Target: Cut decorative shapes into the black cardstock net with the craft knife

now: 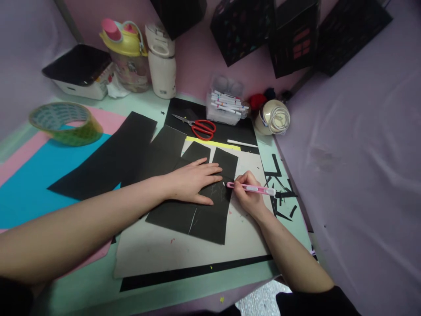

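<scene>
Under my left hand (194, 181), which lies flat with its fingers spread, is a sheet of black paper (210, 226) with slits cut into it. Faint light lines are drawn on the paper near my fingertips, and a white slit shows lower down. My right hand (249, 195) is closed around a pink craft knife (256, 189) with a white slider. The knife's front end points left, over the right part of the black paper. Beneath the paper is a pale board (151, 250) with small coloured marks.
Red-handled scissors (203, 130), a white pen (242, 143) and a box of markers (226, 105) sit behind. Black scraps (279, 193) lie to the right. At left are a tape roll (66, 123) and blue paper (29, 193). Black paper boxes (243, 28) hang overhead.
</scene>
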`<state>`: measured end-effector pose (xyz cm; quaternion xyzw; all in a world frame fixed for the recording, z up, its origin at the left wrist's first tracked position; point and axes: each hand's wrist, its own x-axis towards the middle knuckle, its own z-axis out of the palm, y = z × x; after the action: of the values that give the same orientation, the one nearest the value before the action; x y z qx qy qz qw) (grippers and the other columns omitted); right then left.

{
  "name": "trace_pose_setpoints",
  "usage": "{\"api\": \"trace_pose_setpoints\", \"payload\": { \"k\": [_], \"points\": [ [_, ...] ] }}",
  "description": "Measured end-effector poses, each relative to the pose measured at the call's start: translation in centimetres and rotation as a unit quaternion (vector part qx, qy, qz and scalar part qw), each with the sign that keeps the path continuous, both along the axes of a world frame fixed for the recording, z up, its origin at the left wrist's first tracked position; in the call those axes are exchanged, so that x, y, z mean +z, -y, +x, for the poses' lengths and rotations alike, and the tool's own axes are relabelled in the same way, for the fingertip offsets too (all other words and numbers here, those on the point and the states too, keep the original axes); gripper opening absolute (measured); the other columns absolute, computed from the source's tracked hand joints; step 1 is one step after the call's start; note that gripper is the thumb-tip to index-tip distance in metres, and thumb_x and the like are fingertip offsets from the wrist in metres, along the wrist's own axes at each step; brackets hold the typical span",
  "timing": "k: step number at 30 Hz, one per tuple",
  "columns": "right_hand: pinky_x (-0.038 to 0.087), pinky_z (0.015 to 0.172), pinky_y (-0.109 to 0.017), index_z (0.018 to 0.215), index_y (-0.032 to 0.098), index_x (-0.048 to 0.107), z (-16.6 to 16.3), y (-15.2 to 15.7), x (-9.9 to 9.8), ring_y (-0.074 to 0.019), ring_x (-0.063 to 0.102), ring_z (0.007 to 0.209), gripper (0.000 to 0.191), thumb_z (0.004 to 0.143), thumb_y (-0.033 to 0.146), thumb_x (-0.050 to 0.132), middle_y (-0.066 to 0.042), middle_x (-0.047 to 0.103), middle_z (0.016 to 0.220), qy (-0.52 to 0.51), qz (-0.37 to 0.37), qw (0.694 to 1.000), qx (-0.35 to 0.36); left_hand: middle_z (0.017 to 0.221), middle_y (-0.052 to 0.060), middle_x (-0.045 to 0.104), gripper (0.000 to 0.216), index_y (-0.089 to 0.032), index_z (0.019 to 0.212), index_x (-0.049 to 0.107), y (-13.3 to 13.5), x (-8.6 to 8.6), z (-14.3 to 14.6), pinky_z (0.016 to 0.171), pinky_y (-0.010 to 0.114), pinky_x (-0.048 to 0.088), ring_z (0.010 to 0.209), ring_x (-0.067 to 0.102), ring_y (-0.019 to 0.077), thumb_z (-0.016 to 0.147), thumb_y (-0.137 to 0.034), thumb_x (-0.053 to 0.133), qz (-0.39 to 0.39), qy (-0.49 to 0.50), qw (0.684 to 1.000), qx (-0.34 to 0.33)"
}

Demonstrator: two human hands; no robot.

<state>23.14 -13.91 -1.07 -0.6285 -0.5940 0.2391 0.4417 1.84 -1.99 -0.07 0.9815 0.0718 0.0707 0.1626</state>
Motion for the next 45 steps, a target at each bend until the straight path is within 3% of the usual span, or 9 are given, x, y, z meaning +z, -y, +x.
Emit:
{"api": "trace_pose_setpoints", "payload": {
  "k": [7, 45],
  "points": [
    [0.038, 0.058, -0.029, 0.073, 0.023, 0.042, 0.26, 0.13, -0.30, -0.0147, 0.050, 0.061, 0.020, 0.088, 0.024, 0.054, 0.002, 0.053, 0.069, -0.037, -0.008, 0.999, -0.034, 0.152, 0.012, 0.038, 0.071, -0.017, 0.140, 0.047, -0.01, -0.13, 0.08, 0.120, 0.042, 0.006, 0.144, 0.028, 0.0255, 0.086, -0.062, 0.056, 0.000, 0.006, 1.000, -0.004],
    [0.039, 0.059, -0.030, 0.073, 0.023, 0.042, 0.07, 0.00, 0.22, -0.0147, 0.050, 0.062, 0.019, 0.087, 0.023, 0.055, 0.002, 0.053, 0.070, -0.029, -0.018, 0.999, -0.009, 0.152, 0.012, 0.038, 0.070, -0.018, 0.139, 0.048, -0.02, -0.06, 0.07, 0.120, 0.043, 0.007, 0.144, 0.028, 0.0265, 0.085, -0.062, 0.058, -0.012, 0.005, 1.000, 0.000]
  ]
}}
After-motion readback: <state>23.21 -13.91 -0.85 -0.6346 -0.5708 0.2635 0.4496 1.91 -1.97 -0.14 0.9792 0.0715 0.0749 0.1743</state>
